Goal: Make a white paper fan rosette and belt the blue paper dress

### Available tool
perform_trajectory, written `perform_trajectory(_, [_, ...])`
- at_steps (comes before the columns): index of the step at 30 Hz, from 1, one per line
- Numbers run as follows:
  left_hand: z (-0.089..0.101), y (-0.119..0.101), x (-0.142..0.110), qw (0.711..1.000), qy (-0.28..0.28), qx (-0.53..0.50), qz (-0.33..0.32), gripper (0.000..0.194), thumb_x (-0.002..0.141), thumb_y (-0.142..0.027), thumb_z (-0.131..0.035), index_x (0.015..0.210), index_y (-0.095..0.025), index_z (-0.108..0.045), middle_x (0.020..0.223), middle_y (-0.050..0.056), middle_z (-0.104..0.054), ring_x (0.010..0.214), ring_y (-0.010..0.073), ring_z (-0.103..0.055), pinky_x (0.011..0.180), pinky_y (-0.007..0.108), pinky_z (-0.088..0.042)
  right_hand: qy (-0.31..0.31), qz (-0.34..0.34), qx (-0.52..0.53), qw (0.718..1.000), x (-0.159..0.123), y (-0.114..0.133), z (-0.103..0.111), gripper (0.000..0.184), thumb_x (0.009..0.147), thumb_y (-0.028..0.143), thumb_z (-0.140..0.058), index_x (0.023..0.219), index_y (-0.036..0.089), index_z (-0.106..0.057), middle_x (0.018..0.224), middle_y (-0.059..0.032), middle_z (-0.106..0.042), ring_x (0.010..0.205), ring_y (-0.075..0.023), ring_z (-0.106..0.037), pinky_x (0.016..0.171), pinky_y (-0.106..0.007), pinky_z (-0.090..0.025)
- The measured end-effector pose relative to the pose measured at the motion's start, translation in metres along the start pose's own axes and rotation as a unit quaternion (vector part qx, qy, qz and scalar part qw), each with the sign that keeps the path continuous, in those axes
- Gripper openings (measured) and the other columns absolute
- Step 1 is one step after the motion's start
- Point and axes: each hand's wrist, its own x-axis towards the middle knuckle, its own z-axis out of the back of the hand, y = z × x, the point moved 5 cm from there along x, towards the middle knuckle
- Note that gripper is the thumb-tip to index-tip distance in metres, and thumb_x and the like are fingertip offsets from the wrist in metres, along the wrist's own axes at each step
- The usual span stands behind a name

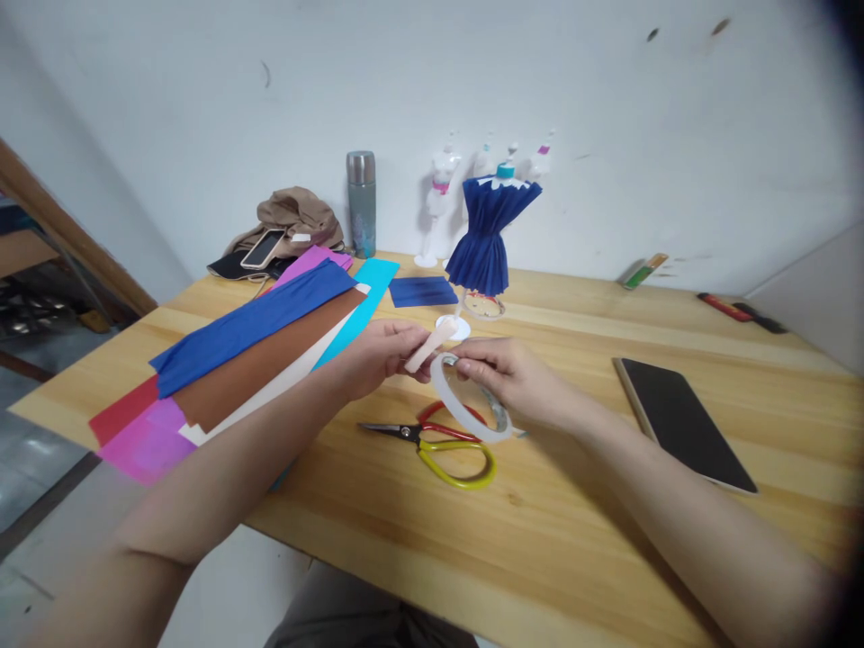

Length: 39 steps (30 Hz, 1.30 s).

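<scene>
My left hand point(388, 358) is closed, pinching a narrow pale strip point(430, 346) that looks like folded crepe paper. A roll of white tape point(451, 405) hangs tilted from my right hand point(506, 373), whose thumb and fingers are closed on its upper rim. The two hands are close together above the table. Scissors point(409, 433) with one red and one yellow handle lie below them, partly behind the roll. Just beyond the strip stands a small dress form point(482, 238) in a pleated dark blue dress, on a white round base.
Coloured crepe sheets point(263, 337) lie stacked at left. A flask point(362, 202), a brown cloth bundle point(297, 216) and several white dress forms point(442, 189) line the wall. A dark tablet-like device point(685, 423) lies at right, a red-handled cutter point(724, 307) behind it.
</scene>
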Motion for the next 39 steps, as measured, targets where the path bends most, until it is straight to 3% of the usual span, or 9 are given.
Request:
perform_trajectory(4, [0.005,0.002,0.001,1.0,-0.015,0.003,0.007,0.037,0.064,-0.042,-0.087,0.077,-0.011,-0.07,0.07,0.004,-0.07,0.062,0.0126,-0.065,0.065,0.027,-0.052,0.026,0.032,-0.038,0.998,0.001,-0.002,-0.002,0.027,0.094,0.033,-0.051,0.09,0.02,-0.074,0.085,-0.008,-0.073,0.08,-0.0234,-0.063,0.076,-0.037,-0.047])
perform_trajectory(11, [0.005,0.0,0.0,1.0,-0.022,-0.004,-0.002,0.032,0.066,-0.038,-0.085,0.071,-0.01,-0.068,0.066,0.004,-0.068,0.059,0.0104,-0.062,0.062,0.025,-0.051,0.033,0.064,-0.071,0.995,0.001,-0.006,0.0,0.033,0.098,0.033,-0.046,0.099,0.017,-0.074,0.092,-0.0097,-0.074,0.083,-0.0217,-0.064,0.077,-0.035,-0.047])
perform_trajectory(19, [0.01,0.001,0.0,0.998,-0.06,0.011,0.013,0.027,0.068,-0.031,-0.084,0.07,-0.011,-0.066,0.063,0.003,-0.068,0.056,0.0104,-0.061,0.062,0.026,-0.05,0.038,0.074,-0.074,0.994,0.001,-0.006,0.001,0.032,0.098,0.037,-0.048,0.092,0.018,-0.073,0.083,-0.0066,-0.071,0.077,-0.0202,-0.062,0.074,-0.033,-0.045])
perform_trajectory(26, [0.011,0.004,0.003,0.998,-0.055,0.006,-0.006,0.033,0.068,-0.034,-0.086,0.084,-0.01,-0.07,0.075,0.006,-0.072,0.069,0.0133,-0.067,0.074,0.029,-0.053,0.026,0.074,-0.019,0.997,-0.001,-0.003,-0.002,0.028,0.096,0.038,-0.053,0.09,0.019,-0.073,0.082,-0.0076,-0.07,0.073,-0.0198,-0.059,0.07,-0.034,-0.043])
perform_trajectory(32, [0.007,-0.002,0.003,0.988,-0.075,0.124,-0.049,0.018,0.072,-0.019,-0.08,0.087,-0.011,-0.072,0.078,0.004,-0.074,0.074,0.0127,-0.068,0.079,0.028,-0.053,0.031,0.025,0.061,0.997,-0.002,-0.003,-0.007,0.032,0.092,0.045,-0.057,0.084,0.018,-0.071,0.074,-0.0043,-0.064,0.067,-0.0168,-0.054,0.063,-0.03,-0.041])
perform_trajectory(36, [0.001,-0.002,0.003,0.988,-0.077,0.129,-0.038,0.014,0.074,-0.012,-0.073,0.088,-0.012,-0.072,0.079,0.004,-0.075,0.071,0.0115,-0.068,0.074,0.026,-0.055,0.021,-0.019,0.144,0.989,-0.005,-0.004,-0.009,0.035,0.087,0.051,-0.062,0.083,0.017,-0.071,0.07,-0.0029,-0.061,0.065,-0.0152,-0.052,0.059,-0.028,-0.04])
perform_trajectory(39, [0.001,-0.001,0.003,0.975,-0.112,0.184,-0.055,0.009,0.076,-0.01,-0.069,0.084,-0.012,-0.073,0.075,0.003,-0.075,0.065,0.011,-0.066,0.067,0.023,-0.054,0.025,-0.043,0.189,0.981,-0.005,-0.006,-0.014,0.039,0.085,0.053,-0.065,0.088,0.014,-0.072,0.07,-0.0026,-0.06,0.062,-0.0131,-0.05,0.055,-0.026,-0.037])
